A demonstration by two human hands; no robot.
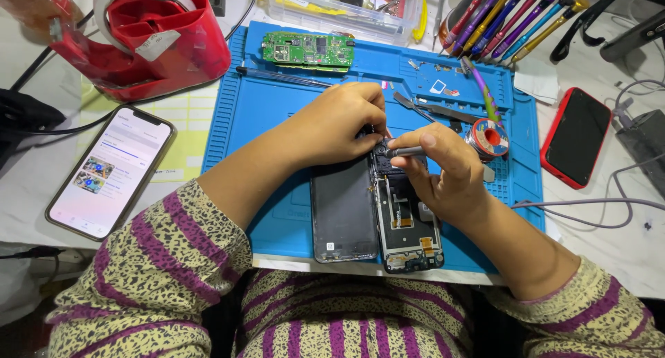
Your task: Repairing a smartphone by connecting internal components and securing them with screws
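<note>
Closest to me are the striped sleeves [145,275], then the opened phone [405,219] lying on the blue mat [270,122] beside its detached back panel [343,209]. My left hand [339,126] has its fingers pinched together, pressing down on the phone's top edge. My right hand [443,167] is clamped around a slim screwdriver [405,151], tip at the top corner. I'd say keep the driver square in the screw and go light, so nothing slips.
</note>
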